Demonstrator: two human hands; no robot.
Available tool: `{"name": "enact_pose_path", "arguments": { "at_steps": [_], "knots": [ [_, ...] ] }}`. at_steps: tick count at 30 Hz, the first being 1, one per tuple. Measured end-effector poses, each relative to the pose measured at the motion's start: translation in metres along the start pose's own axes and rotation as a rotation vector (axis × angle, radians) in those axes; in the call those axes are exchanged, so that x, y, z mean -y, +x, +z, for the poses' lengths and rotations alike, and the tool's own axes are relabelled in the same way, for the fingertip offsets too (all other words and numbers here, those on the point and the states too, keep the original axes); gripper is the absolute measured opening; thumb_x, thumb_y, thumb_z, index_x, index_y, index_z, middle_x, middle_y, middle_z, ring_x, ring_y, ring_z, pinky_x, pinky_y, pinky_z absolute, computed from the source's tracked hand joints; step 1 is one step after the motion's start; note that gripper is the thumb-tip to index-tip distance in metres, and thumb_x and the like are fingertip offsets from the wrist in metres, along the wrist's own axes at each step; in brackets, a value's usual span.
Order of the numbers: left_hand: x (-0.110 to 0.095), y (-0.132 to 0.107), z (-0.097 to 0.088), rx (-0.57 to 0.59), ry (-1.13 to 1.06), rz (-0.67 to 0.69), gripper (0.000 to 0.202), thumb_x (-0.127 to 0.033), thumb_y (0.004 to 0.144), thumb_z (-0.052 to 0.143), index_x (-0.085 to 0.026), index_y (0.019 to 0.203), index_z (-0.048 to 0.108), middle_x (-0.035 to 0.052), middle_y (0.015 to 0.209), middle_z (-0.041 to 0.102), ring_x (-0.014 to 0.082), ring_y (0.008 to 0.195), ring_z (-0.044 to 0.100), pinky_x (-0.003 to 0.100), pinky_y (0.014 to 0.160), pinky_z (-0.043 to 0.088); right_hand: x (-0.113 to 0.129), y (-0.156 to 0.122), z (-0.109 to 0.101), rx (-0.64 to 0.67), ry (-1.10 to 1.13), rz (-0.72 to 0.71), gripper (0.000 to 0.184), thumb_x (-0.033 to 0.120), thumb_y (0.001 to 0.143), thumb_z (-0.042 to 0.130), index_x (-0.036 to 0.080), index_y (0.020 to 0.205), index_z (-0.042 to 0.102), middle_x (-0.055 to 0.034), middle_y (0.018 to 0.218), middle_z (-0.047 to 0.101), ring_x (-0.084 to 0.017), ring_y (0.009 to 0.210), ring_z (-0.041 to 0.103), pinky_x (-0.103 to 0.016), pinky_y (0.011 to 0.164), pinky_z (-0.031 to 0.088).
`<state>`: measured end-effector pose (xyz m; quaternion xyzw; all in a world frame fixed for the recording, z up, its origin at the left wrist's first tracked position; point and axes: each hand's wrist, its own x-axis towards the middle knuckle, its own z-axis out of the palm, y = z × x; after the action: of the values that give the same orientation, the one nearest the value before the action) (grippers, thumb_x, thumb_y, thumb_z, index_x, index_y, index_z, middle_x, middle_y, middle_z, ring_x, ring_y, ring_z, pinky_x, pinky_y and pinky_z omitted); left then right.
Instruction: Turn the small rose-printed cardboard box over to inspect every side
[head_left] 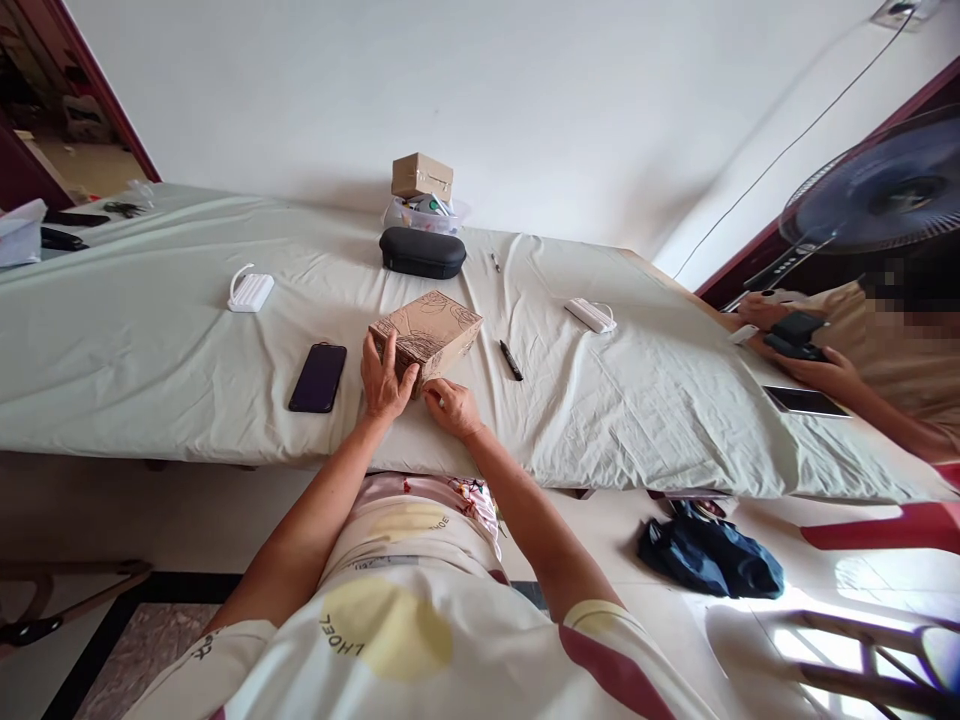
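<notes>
A brown cardboard box [435,325] with dark scribbled line drawings sits at an angle on the cloth-covered table. My left hand [385,378] grips its near left side, with the thumb by the front corner and the fingers along the side. Close to that same corner, my right hand [452,406] is closed in a pinch low against the box; whatever lies between its fingertips is hidden. A black marker pen [511,360] lies right of the box. To the left, a dark smartphone [318,378] rests flat.
Behind the box are a black zip case [422,252] and a plastic tub [427,217] with a small carton [422,176] on it. White looped devices [252,292] lie on both sides. At right, another person's hands [806,350] hold a dark device near a fan [885,190].
</notes>
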<state>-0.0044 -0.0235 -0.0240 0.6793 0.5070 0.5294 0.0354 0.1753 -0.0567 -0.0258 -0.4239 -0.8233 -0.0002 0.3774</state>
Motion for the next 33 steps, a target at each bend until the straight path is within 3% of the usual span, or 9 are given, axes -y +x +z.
{"name": "enact_pose_path", "arguments": {
  "at_steps": [3, 6, 8, 12, 15, 18, 26, 29, 33],
  "knots": [
    [-0.004, 0.0, -0.001, -0.004, 0.025, 0.148, 0.077, -0.071, 0.097, 0.046, -0.018, 0.153, 0.048, 0.0208, 0.171, 0.013, 0.0418, 0.159, 0.015, 0.061, 0.127, 0.021, 0.002, 0.001, -0.007, -0.206, 0.008, 0.02, 0.021, 0.029, 0.105, 0.046, 0.02, 0.11, 0.065, -0.0082, 0.097, 0.07, -0.019, 0.086, 0.066, -0.031, 0.08, 0.055],
    [-0.005, -0.001, 0.002, 0.014, 0.019, 0.239, 0.065, -0.065, 0.097, 0.053, -0.02, 0.143, 0.059, 0.0186, 0.171, 0.016, 0.0419, 0.159, 0.014, 0.062, 0.127, 0.023, 0.005, 0.002, -0.015, -0.353, -0.056, 0.01, 0.031, 0.031, 0.104, 0.047, 0.02, 0.13, 0.061, -0.0147, 0.121, 0.066, -0.026, 0.112, 0.064, -0.043, 0.098, 0.054],
    [-0.003, -0.001, 0.006, 0.013, 0.0, 0.262, 0.056, -0.06, 0.099, 0.053, -0.019, 0.136, 0.063, 0.0178, 0.17, 0.02, 0.0407, 0.159, 0.015, 0.062, 0.127, 0.024, 0.008, 0.003, -0.017, -0.323, -0.095, -0.086, 0.039, 0.031, 0.103, 0.049, 0.021, 0.14, 0.058, -0.0158, 0.133, 0.063, -0.028, 0.125, 0.059, -0.049, 0.108, 0.049],
    [0.002, 0.0, 0.009, 0.001, -0.087, 0.301, 0.047, -0.051, 0.105, 0.043, -0.018, 0.13, 0.066, 0.0173, 0.165, 0.031, 0.0351, 0.158, 0.024, 0.059, 0.127, 0.028, 0.013, 0.005, -0.014, -0.117, -0.147, -0.241, 0.044, 0.033, 0.104, 0.05, 0.02, 0.145, 0.057, -0.015, 0.145, 0.057, -0.028, 0.14, 0.049, -0.048, 0.115, 0.043],
    [0.0, 0.002, 0.005, 0.032, -0.141, 0.272, 0.047, -0.046, 0.106, 0.035, -0.018, 0.126, 0.067, 0.0163, 0.161, 0.039, 0.0298, 0.154, 0.033, 0.054, 0.127, 0.032, 0.013, 0.006, -0.012, -0.046, -0.206, -0.144, 0.043, 0.034, 0.105, 0.049, 0.02, 0.145, 0.058, -0.0145, 0.149, 0.056, -0.028, 0.141, 0.048, -0.046, 0.112, 0.045],
    [-0.005, 0.005, -0.001, 0.082, -0.155, 0.19, 0.048, -0.047, 0.106, 0.034, -0.019, 0.123, 0.069, 0.0141, 0.16, 0.042, 0.0269, 0.153, 0.037, 0.05, 0.127, 0.033, 0.008, 0.006, -0.015, -0.08, -0.219, 0.017, 0.041, 0.032, 0.105, 0.048, 0.023, 0.143, 0.06, -0.0128, 0.149, 0.057, -0.028, 0.139, 0.051, -0.046, 0.114, 0.043],
    [-0.005, 0.007, -0.011, 0.08, -0.17, 0.1, 0.05, -0.05, 0.104, 0.034, -0.019, 0.116, 0.071, 0.0119, 0.16, 0.042, 0.0271, 0.148, 0.042, 0.047, 0.125, 0.036, -0.028, 0.002, -0.024, -0.432, -0.174, 0.317, 0.046, 0.027, 0.102, 0.04, 0.021, 0.145, 0.056, -0.0155, 0.148, 0.055, -0.027, 0.141, 0.049, -0.053, 0.119, 0.041],
    [-0.004, 0.006, -0.012, 0.061, -0.168, 0.087, 0.046, -0.047, 0.103, 0.036, -0.02, 0.115, 0.071, 0.0126, 0.16, 0.041, 0.0277, 0.146, 0.044, 0.047, 0.124, 0.037, -0.041, -0.002, -0.021, -0.496, -0.123, 0.409, 0.05, 0.028, 0.099, 0.042, 0.021, 0.148, 0.049, -0.0169, 0.148, 0.053, -0.027, 0.138, 0.051, -0.048, 0.108, 0.051],
    [-0.001, 0.006, -0.01, 0.03, -0.16, 0.073, 0.039, -0.043, 0.101, 0.04, -0.019, 0.113, 0.069, 0.0143, 0.158, 0.042, 0.0285, 0.147, 0.043, 0.047, 0.124, 0.037, -0.048, -0.005, -0.016, -0.464, 0.032, 0.498, 0.06, 0.026, 0.093, 0.048, 0.021, 0.152, 0.039, -0.0173, 0.141, 0.058, -0.026, 0.119, 0.063, -0.041, 0.092, 0.058]
  ]
}}
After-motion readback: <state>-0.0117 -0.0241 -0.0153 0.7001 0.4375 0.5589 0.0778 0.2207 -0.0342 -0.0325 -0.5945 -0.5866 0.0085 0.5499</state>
